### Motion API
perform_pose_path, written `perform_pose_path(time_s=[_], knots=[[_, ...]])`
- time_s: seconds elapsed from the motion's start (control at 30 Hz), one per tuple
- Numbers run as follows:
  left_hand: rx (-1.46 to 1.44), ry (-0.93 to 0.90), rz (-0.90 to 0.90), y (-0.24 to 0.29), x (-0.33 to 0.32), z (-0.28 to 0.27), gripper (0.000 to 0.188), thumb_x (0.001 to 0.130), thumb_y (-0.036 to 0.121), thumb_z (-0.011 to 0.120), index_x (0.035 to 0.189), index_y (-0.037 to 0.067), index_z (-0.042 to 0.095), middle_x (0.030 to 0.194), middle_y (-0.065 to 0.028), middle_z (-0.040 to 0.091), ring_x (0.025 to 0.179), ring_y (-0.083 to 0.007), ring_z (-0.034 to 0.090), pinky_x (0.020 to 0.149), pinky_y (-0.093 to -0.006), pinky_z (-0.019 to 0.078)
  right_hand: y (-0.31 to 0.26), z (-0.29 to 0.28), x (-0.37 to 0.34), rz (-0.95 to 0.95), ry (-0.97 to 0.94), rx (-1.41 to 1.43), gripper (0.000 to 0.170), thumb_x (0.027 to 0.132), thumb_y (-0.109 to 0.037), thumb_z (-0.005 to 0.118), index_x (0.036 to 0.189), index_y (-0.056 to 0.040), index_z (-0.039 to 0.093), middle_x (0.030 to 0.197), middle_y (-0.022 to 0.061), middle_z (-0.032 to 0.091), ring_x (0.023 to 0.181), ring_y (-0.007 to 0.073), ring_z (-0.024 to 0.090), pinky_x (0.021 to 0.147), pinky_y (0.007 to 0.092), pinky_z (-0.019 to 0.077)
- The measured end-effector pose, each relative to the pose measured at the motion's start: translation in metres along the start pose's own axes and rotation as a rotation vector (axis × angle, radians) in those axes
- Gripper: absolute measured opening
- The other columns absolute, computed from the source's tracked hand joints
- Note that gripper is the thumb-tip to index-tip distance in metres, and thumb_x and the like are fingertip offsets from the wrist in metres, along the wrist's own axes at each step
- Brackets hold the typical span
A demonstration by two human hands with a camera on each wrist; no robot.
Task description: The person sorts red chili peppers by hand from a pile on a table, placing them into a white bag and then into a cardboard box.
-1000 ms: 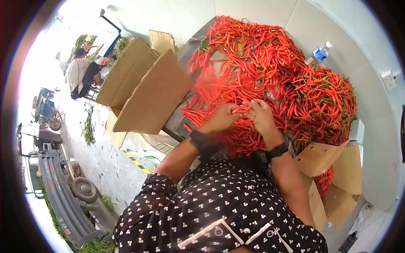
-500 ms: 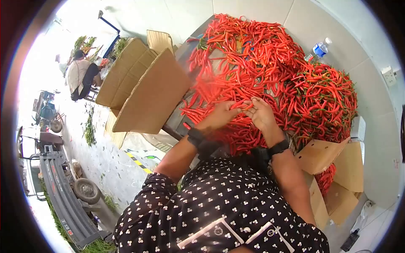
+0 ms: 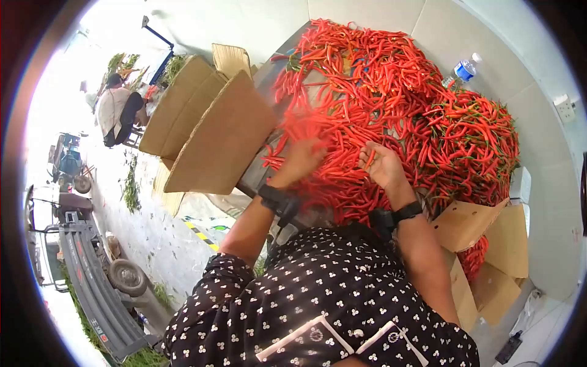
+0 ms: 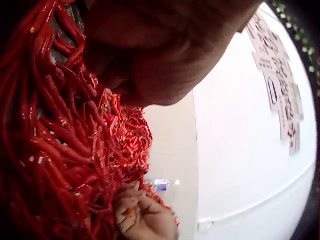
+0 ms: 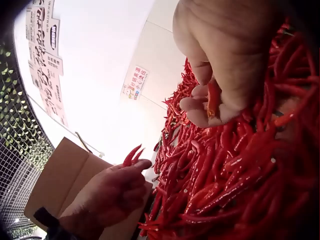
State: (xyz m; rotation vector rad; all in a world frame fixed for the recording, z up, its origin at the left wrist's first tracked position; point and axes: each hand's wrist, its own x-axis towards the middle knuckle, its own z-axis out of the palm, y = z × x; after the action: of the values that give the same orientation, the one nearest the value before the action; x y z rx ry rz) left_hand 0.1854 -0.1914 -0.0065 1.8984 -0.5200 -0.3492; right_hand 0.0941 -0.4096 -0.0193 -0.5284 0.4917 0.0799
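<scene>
My left hand [image 3: 301,161], blurred in the head view, is over the left side of a spread heap of red chili peppers [image 3: 361,116]. In the right wrist view, this hand pinches red chilies [image 5: 131,157] between thumb and fingers, their thin tips sticking up. My right hand [image 3: 384,167] is over the middle of the heap, palm partly turned up. Between its thumb and curled fingers lies one short orange-red chili [image 5: 213,99]. The left wrist view shows the left hand's underside dark, with its fingertips hidden.
A cardboard box [image 3: 223,134] with raised flaps stands left of the table. Another open carton [image 3: 498,260] holding chilies is at the lower right. A water bottle [image 3: 463,72] stands by the wall. At far left are a seated person [image 3: 117,110] and a cart [image 3: 92,275].
Both hands were together at a chili. Since then, my left hand has moved away leftward with chilies, while the right has stayed near its place, still holding one.
</scene>
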Motion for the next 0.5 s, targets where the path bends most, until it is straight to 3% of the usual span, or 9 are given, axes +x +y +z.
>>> perform_pose_path(time_s=[0.07,0.23,0.5], knots=[[0.499,-0.282,0.23,0.01,-0.013,0.01,0.023,0.076,0.016,0.059,0.095,0.004,0.058,0.074,-0.0143,0.061,0.07,-0.0284,0.06,0.063,-0.036,0.0467,0.003,0.004,0.0,0.048,0.011,-0.009,0.022,0.087,-0.018,0.048,0.1,-0.0006,0.049,0.088,0.013,0.055,0.081,0.025,0.055,0.075,0.0395,0.0455],[0.697,-0.357,0.232,0.021,-0.023,0.026,0.02,0.069,0.014,0.059,0.086,0.004,0.057,0.075,-0.019,0.058,0.073,-0.0346,0.058,0.063,-0.0417,0.0459,0.001,0.012,-0.012,0.073,0.018,-0.096,0.036,0.091,-0.032,0.039,0.106,-0.0015,0.051,0.094,0.0126,0.058,0.091,0.0262,0.057,0.081,0.0399,0.046],[0.803,-0.314,0.325,0.014,-0.018,0.038,0.016,0.068,0.013,0.056,0.081,0.004,0.056,0.072,-0.0173,0.059,0.07,-0.0355,0.057,0.059,-0.0432,0.0451,0.006,0.004,-0.006,0.075,0.01,-0.091,0.033,0.091,-0.031,0.042,0.102,-0.0027,0.052,0.091,0.0113,0.059,0.09,0.0257,0.057,0.079,0.0402,0.0464]])
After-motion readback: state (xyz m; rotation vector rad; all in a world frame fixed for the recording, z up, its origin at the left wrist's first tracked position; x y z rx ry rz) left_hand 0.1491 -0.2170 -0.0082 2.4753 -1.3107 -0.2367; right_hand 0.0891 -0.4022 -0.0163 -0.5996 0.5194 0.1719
